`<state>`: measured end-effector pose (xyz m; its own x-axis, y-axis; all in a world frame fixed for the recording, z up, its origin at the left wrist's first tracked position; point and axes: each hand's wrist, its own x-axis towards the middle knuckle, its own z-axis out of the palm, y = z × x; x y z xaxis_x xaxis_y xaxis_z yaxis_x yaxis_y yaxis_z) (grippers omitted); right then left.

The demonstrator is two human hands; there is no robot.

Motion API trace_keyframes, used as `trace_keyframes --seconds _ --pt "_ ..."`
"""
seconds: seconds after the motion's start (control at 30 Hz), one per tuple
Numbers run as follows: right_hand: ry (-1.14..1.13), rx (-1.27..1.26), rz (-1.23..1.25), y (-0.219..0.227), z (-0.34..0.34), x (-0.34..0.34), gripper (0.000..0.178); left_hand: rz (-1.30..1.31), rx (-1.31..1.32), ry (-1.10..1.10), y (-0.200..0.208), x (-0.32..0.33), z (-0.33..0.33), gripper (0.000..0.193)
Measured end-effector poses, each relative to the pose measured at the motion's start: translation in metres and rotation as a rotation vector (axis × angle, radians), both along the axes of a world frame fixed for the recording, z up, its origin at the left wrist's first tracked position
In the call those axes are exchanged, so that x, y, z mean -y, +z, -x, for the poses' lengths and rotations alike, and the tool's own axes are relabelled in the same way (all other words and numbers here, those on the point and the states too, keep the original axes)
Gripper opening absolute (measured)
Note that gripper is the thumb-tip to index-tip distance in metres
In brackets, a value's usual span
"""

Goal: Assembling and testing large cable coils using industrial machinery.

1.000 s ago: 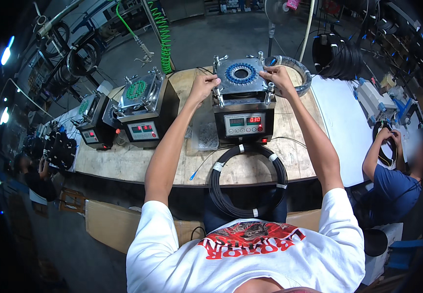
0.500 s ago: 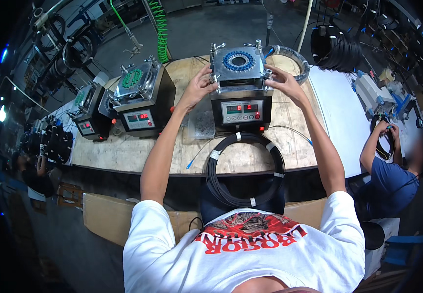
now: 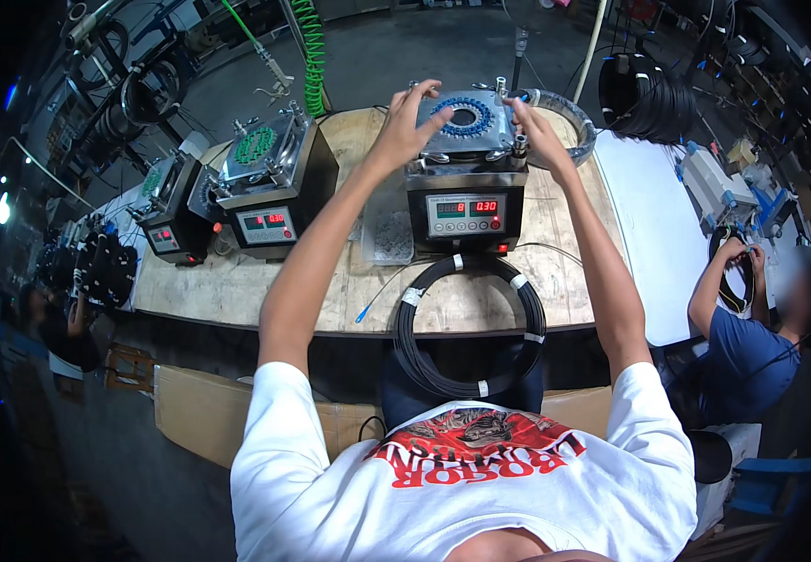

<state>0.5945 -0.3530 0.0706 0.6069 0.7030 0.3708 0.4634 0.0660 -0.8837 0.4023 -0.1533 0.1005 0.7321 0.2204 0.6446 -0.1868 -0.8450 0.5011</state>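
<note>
In front of me stands a black box-shaped machine (image 3: 466, 208) with a red digital display and a square metal plate (image 3: 462, 150) on top. A ring of blue connector holders (image 3: 463, 118) sits round the plate's central hole. My left hand (image 3: 409, 129) is over the plate's left side, fingers stretched toward the far left corner and thumb apart over the plate. At the right edge, my right hand (image 3: 542, 136) reaches past the near metal post (image 3: 520, 144), its loosely bent fingers near the far right post (image 3: 502, 86). I see nothing held in either hand.
A coil of black cable (image 3: 405, 328) hangs over the table's front edge. Left of the machine is a clear tray (image 3: 387, 239) of small pieces. Two similar machines (image 3: 279, 183) with green rings stand farther left. A co-worker (image 3: 747, 351) handles cable at the right.
Both hands have moved from the plate's near corners toward its far corners. My left hand has opened out over the plate. The machine's right-hand readout has changed.
</note>
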Motion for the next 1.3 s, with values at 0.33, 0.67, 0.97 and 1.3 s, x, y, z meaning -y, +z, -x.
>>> trace_keyframes --seconds 0.33,0.67,0.97,1.3 --pt "0.014 0.345 0.325 0.008 -0.073 -0.07 0.058 -0.172 -0.449 0.15 0.014 -0.047 -0.069 0.075" --pt "-0.122 0.418 0.705 0.023 -0.056 -0.1 0.048 -0.011 -0.538 0.128 -0.016 -0.088 -0.096 0.076" --pt "-0.134 0.499 0.542 0.0 -0.062 -0.086 0.045 0.028 -0.361 0.078 -0.02 -0.087 -0.07 0.065" --pt "-0.012 0.276 0.07 -0.076 -0.051 0.006 0.043 0.225 0.004 0.059 -0.07 -0.041 0.054 0.044"
